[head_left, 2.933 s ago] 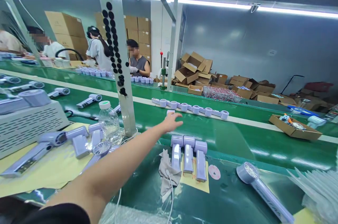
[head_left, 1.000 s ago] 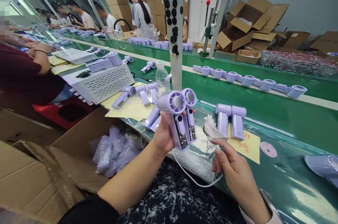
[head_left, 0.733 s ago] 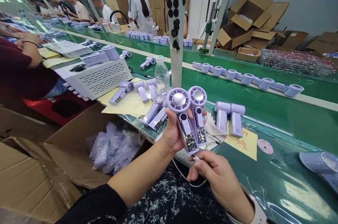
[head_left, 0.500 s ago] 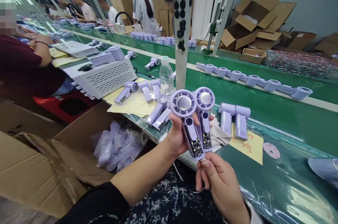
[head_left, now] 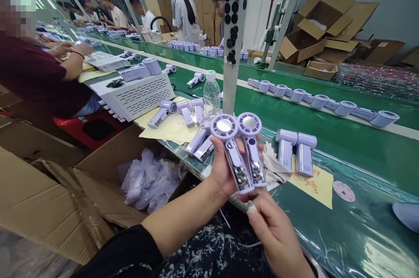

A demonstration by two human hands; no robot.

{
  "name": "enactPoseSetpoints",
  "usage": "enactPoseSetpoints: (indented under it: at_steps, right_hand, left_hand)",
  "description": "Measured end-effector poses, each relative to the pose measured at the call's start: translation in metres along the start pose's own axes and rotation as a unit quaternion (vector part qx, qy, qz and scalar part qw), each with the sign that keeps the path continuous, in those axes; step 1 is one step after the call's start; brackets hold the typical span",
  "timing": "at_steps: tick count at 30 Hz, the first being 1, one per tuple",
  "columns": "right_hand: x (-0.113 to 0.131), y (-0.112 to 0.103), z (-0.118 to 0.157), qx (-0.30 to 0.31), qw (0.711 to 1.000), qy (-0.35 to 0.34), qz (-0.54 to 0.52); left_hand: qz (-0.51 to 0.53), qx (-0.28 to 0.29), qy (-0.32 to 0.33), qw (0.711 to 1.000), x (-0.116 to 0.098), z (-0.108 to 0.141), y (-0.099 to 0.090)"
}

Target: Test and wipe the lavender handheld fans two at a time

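Green conveyor belt (head_left: pixel 347 139) runs behind the pale metal post (head_left: pixel 232 86), a row of lilac fans (head_left: pixel 319 103) lined up to the post's right. And right in front of that post, the left hand (head_left: pixel 222 175) is wrapped around two lilac handheld fans (head_left: pixel 233 151), side by side, circuit boards (head_left: pixel 242 176) bared! Lower in front of the post, the right hand (head_left: pixel 273 223) pinches a white cable plug (head_left: pixel 251 207); can't tell whether it touches either fan. Clear capped bottle (head_left: pixel 211 97) stands just left of the post.
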State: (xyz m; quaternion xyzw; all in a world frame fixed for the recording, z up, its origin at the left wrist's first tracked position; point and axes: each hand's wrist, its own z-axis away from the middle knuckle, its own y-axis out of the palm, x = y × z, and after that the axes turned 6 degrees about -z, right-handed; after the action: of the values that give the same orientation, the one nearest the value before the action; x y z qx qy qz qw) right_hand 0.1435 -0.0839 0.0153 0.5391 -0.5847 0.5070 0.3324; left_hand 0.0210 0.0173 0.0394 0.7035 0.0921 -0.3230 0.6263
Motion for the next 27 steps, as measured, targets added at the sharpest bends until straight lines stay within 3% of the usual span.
enactPoseSetpoints:
  at_steps: [2,8,16,20,23,25,26,27]
  right_hand:
    - [0.000,0.002,0.000,-0.015,1.000,-0.001,-0.005]
    - [-0.004,0.012,0.001,-0.099,0.983,0.104,-0.110]
    - [-0.011,0.021,0.006,-0.127,0.960,0.154,-0.197]
    - [-0.005,0.013,0.001,-0.116,0.980,0.112,-0.113]
    - [0.006,-0.012,0.003,-0.014,1.000,-0.017,-0.009]
    - [0.009,-0.035,0.003,0.048,0.992,-0.081,0.081]
    - [0.007,-0.046,0.002,0.036,0.986,-0.084,0.141]
    - [0.005,-0.055,-0.002,-0.014,0.976,-0.068,0.208]
  left_hand:
    - [0.007,0.002,-0.003,1.000,-0.003,0.000,0.001]
    - [-0.044,0.048,0.026,0.998,-0.006,0.004,0.000]
    - [-0.055,0.083,0.081,0.992,0.014,0.009,-0.009]
    - [-0.084,0.095,0.084,0.988,0.011,0.007,-0.013]
    - [-0.071,0.036,0.092,0.993,-0.001,0.000,-0.016]
    - [-0.065,-0.014,0.109,0.992,-0.010,-0.003,-0.018]
    - [-0.066,-0.024,0.111,0.991,-0.014,-0.003,-0.019]
    - [-0.066,-0.019,0.102,0.992,-0.016,-0.001,-0.019]
